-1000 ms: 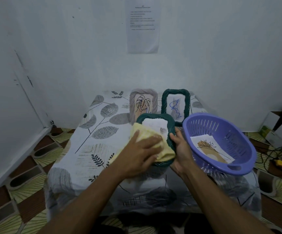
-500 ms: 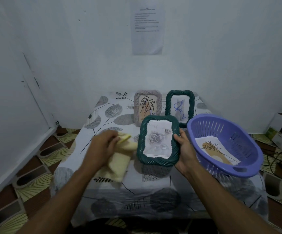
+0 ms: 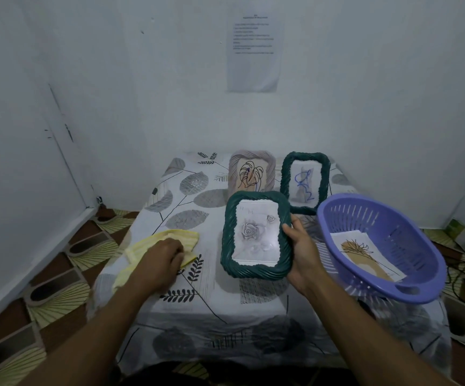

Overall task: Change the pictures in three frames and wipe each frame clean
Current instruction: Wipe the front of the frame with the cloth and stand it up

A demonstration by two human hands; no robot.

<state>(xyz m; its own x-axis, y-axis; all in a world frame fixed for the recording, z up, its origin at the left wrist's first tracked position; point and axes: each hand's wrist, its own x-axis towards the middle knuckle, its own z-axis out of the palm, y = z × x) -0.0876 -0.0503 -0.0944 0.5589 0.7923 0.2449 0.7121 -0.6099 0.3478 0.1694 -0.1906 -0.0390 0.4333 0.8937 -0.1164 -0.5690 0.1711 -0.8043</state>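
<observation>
With the rose-picture frame (image 3: 255, 235) as the dial's centre over the table (image 3: 211, 302), the right hand (image 3: 303, 252) grips its three o'clock edge. At nine o'clock the wiping cloth (image 3: 170, 236) lies on the tabletop beneath the left hand (image 3: 160, 260). The leaf-picture frame (image 3: 250, 174) stands behind at twelve o'clock, the scribble-picture frame (image 3: 305, 182) just beside it at one o'clock. The basket (image 3: 420, 246) sits at three o'clock with a loose picture (image 3: 365, 254) lying in it. A paper sheet (image 3: 253, 48) hangs on the wall beyond, at twelve.

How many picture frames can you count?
3: a green frame held in the right hand, a grey frame standing behind it, and a second green frame beside the grey one.
</observation>
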